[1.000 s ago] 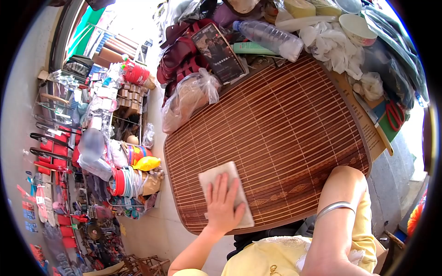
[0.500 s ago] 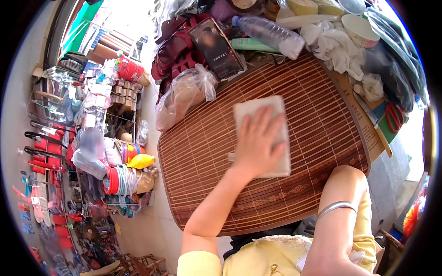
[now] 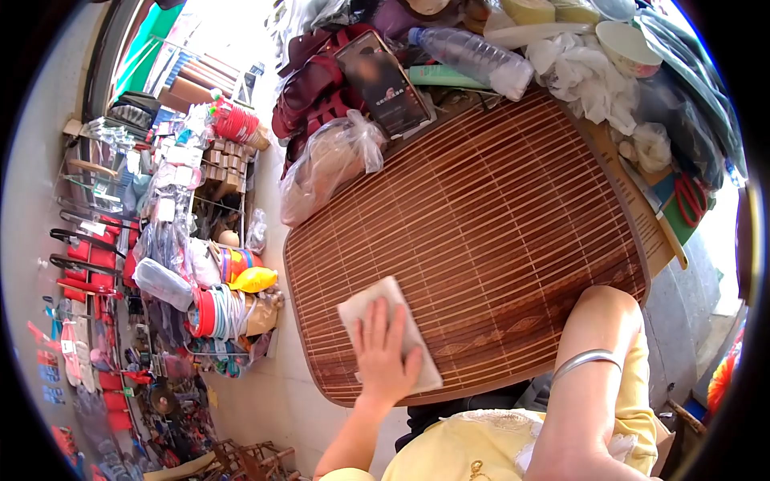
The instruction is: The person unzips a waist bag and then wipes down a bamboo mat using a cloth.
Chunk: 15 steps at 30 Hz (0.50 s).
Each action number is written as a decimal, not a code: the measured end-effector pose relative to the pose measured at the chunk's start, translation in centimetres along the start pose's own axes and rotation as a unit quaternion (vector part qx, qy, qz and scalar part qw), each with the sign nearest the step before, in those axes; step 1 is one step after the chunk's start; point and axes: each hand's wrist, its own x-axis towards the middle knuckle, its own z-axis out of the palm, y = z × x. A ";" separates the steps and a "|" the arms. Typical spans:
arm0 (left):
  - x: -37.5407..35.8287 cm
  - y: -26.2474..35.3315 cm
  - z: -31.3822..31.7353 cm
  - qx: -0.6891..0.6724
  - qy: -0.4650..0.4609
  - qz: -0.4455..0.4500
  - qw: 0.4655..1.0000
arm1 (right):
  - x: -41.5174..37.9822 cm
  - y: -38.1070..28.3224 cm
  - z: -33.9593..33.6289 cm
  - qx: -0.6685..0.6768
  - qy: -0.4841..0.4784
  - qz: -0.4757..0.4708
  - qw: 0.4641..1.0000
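Note:
My left hand (image 3: 382,357) lies flat, fingers stretched and slightly apart, on a folded pale cloth (image 3: 421,367). The cloth rests on the near-left part of a brown slatted bamboo mat (image 3: 481,240) with rounded corners. Beside the mat's near-right edge is my right hand (image 3: 607,317), bent over at the end of the forearm. A silver bangle (image 3: 588,361) circles that arm. The fingers of my right hand are hidden, so I cannot see whether they hold anything.
Along the mat's far side lie a plastic-bagged item (image 3: 325,172), a dark box (image 3: 385,84), a clear bottle (image 3: 473,60) and crumpled white bags (image 3: 585,80). Red-handled scissors (image 3: 690,199) and a knife (image 3: 662,216) sit at right. Shelves of goods (image 3: 216,264) stand left.
My left hand and the cloth have moved from the mat's middle toward its near-left edge, and the cloth has turned. My right arm has stayed about where it was.

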 end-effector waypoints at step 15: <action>16.1 10.6 4.0 -0.087 -0.015 0.277 0.957 | -1.1 -0.5 -0.7 -0.042 -0.008 0.085 0.995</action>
